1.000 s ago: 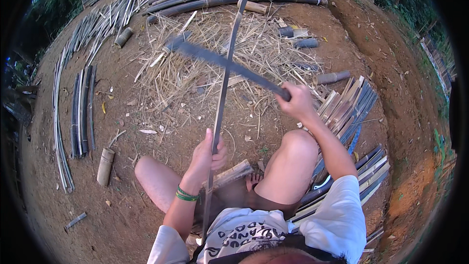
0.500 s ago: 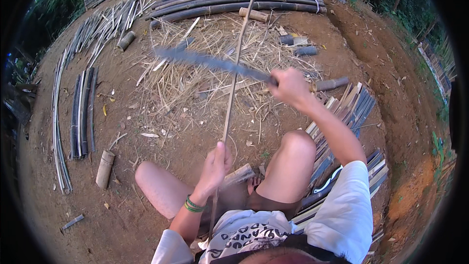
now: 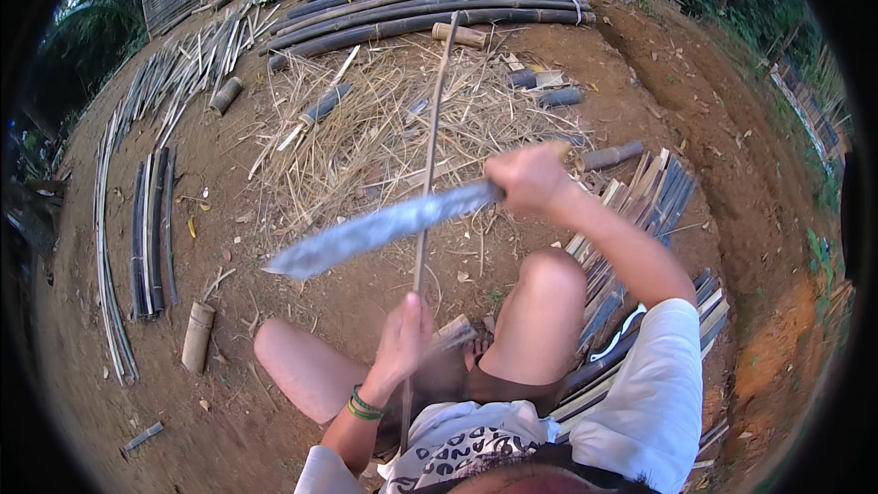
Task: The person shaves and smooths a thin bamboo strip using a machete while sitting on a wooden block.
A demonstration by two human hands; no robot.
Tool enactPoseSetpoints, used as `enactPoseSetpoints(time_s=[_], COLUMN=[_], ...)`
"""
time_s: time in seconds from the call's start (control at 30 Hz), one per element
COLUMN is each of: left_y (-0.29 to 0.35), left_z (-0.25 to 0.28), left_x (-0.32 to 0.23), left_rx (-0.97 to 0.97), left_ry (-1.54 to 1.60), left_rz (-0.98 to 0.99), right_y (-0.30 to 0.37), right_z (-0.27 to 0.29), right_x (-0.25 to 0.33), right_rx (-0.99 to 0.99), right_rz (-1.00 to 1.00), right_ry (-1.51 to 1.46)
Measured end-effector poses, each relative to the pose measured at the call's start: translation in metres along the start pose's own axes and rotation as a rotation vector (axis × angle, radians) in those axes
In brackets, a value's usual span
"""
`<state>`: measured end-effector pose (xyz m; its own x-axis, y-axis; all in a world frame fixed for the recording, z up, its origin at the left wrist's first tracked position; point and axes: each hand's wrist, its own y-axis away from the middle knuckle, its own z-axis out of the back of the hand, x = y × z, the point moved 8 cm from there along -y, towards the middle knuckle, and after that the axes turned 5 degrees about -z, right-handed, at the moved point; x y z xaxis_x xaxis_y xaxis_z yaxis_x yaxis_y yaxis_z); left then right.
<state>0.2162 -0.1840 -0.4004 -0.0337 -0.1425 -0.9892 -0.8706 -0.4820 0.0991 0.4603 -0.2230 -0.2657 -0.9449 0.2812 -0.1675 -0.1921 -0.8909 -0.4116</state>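
The person sits on bare earth ground [image 3: 722, 220] with both knees raised, working a long thin bamboo strip [image 3: 428, 165] that runs from the lap away toward the far side of the scene. The left hand [image 3: 402, 340] grips the near part of the strip, fingers clamped around it, with green bands on the wrist. The right hand [image 3: 529, 177] is closed around the handle of a long-bladed knife [image 3: 380, 227]; the handle itself is hidden inside the fist. The blade extends to the left and slightly nearer, crossing the strip above the left hand; whether the edge actually bites the strip or only passes in front of it cannot be told, as the blade appears blurred. Beyond the hands a heap of dry shavings and straw [image 3: 384, 128] covers the middle ground. A row of long dark bamboo poles [image 3: 439, 0] lies across the far side. On the left, split bamboo slats [image 3: 151, 229] lie in bundles, and a short cut bamboo section [image 3: 198, 337] rests on the ground near the left knee. To the right of the right knee lies a stack of flat split pieces [image 3: 640, 210].
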Motion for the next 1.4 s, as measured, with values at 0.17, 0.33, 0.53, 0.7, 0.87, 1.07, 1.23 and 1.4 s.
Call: enactPoseSetpoints(time_s=[0.17,0.33,0.53,0.7,0.87,1.07,1.23,1.4], left_y=[0.041,0.033,0.018,0.005,0.000,0.028,0.018,0.037], left_z=[0.002,0.007,0.010,0.003,0.015,-0.001,0.005,0.007], left_x=[0.024,0.020,0.021,0.011,0.006,-0.001,0.005,0.000], left_rx=[0.087,0.267,0.369,0.218,-0.007,-0.008,-0.048,-0.051], left_ry=[0.217,0.705,0.788,0.555,-0.011,-0.117,-0.098,-0.199], left_rz=[0.077,0.166,0.216,0.219,0.038,-0.063,-0.082,-0.054], right_y=[-0.007,0.018,0.018,0.033,0.033,-0.016,0.006,-0.003], right_z=[0.007,0.005,0.023,0.000,-0.004,0.022,0.006,0.001], right_x=[-0.260,-0.255,-0.112,0.007,0.044,-0.105,-0.026,-0.062], right_rx=[-0.101,-0.296,-0.101,0.065,0.101,-0.030,0.081,0.075], right_rz=[-0.940,-0.925,-0.601,-0.150,0.006,-0.527,-0.244,-0.243], right_ry=[0.071,-0.165,-0.291,-0.216,-0.200,-0.107,-0.151,-0.034])
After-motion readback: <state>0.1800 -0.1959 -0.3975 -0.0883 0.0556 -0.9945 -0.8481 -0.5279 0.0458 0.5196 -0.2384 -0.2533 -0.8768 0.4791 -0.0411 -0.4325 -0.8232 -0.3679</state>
